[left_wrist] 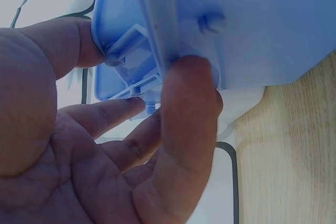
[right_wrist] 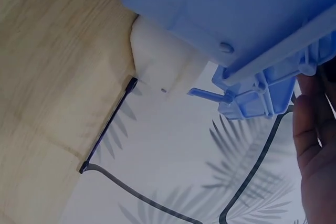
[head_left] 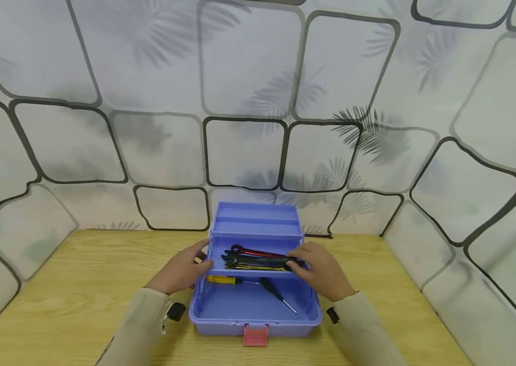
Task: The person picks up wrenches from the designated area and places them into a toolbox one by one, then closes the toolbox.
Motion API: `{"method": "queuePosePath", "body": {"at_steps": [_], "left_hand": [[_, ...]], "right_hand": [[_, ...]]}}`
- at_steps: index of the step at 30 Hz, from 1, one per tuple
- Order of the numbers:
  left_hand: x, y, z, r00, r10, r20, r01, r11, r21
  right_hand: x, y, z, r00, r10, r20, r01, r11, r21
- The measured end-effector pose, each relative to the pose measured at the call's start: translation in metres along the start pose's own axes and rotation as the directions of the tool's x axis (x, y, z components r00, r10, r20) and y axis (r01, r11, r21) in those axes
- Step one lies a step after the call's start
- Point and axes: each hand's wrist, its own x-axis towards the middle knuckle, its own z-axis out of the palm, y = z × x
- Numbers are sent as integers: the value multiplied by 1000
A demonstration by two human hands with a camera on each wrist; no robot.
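A lavender toolbox [head_left: 254, 329] stands with its upper tray [head_left: 244, 241] raised. My left hand [head_left: 182, 268] grips the tray's left side, thumb toward the front; the left wrist view shows the fingers [left_wrist: 189, 124] around its wall and hinge arms. At the tray's right end, my right hand [head_left: 321, 269] holds the ends of several wrenches [head_left: 258, 261] lying lengthwise there, black, red and yellowish. Below, in the base, lie a yellow-handled screwdriver [head_left: 222, 279] and a black-handled screwdriver [head_left: 272, 290]. The right wrist view shows only part of the right hand [right_wrist: 317, 145], at the edge.
A dark wrench [right_wrist: 108, 127] lies on the wooden table [head_left: 116, 269] behind the box, near the wall. A pink latch [head_left: 255, 336] hangs down at the box's front. Patterned fabric walls [head_left: 244, 152] rise behind and on both sides.
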Motion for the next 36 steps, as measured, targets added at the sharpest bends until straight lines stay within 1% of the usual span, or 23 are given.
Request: {"method": "queuePosePath", "body": {"at_steps": [4, 7, 10, 13, 14, 16, 18, 20, 22, 23, 25, 27, 29, 31, 33, 36], "left_hand": [[0, -1, 0, 1000, 1, -4, -1, 1000, 8], [1, -1, 0, 1000, 3, -5, -2, 1000, 11], [1, -2, 0, 1000, 1, -5, -1, 1000, 4], [2, -3, 0, 1000, -2, -3, 2, 1000, -4], [2, -4, 0, 1000, -3, -3, 3, 1000, -4], [2, -3, 0, 1000, -5, 0, 5, 1000, -8], [1, -2, 0, 1000, -3, 2, 3, 1000, -11], [1, -2, 0, 1000, -1, 5, 1, 1000, -17], [1, -2, -1, 1000, 3, 9, -2, 1000, -22], [1, -3, -1, 1000, 3, 11, -2, 1000, -24], [1, -3, -1, 1000, 0, 12, 0, 1000, -28], [0, -4, -2, 1000, -1, 15, 2, 1000, -29], [0, -4, -2, 1000, -4, 19, 5, 999, -33], [-1, -4, -3, 1000, -5, 24, 6, 999, -36], [-1, -4, -3, 1000, -3, 29, 4, 999, -41], [0, -3, -2, 1000, 3, 30, -1, 999, -49]], "right_hand": [[10, -1, 1, 996, 32, 79, -32, 999, 0], [17, -1, 0, 989, 63, 136, -66, 998, 18], [21, -1, 0, 973, 94, 210, -106, 993, 43], [21, -2, -2, 954, 144, 264, -171, 982, 84], [20, -2, -4, 953, 158, 259, -187, 978, 93], [15, 0, -7, 960, 188, 207, -215, 970, 117], [8, 4, -9, 969, 220, 114, -234, 963, 131], [-1, 10, -11, 971, 238, -2, -236, 963, 130], [-10, 16, -11, 960, 264, -97, -250, 958, 138], [-15, 19, -12, 952, 276, -131, -258, 956, 136], [-22, 26, -12, 935, 299, -190, -275, 951, 140], [-28, 32, -12, 915, 331, -230, -305, 942, 144], [-33, 38, -11, 893, 376, -245, -354, 926, 133], [-37, 43, -10, 872, 431, -231, -411, 902, 131], [-41, 47, -9, 853, 493, -172, -477, 869, 127], [-46, 51, -9, 817, 575, -41, -567, 814, 124]]}}
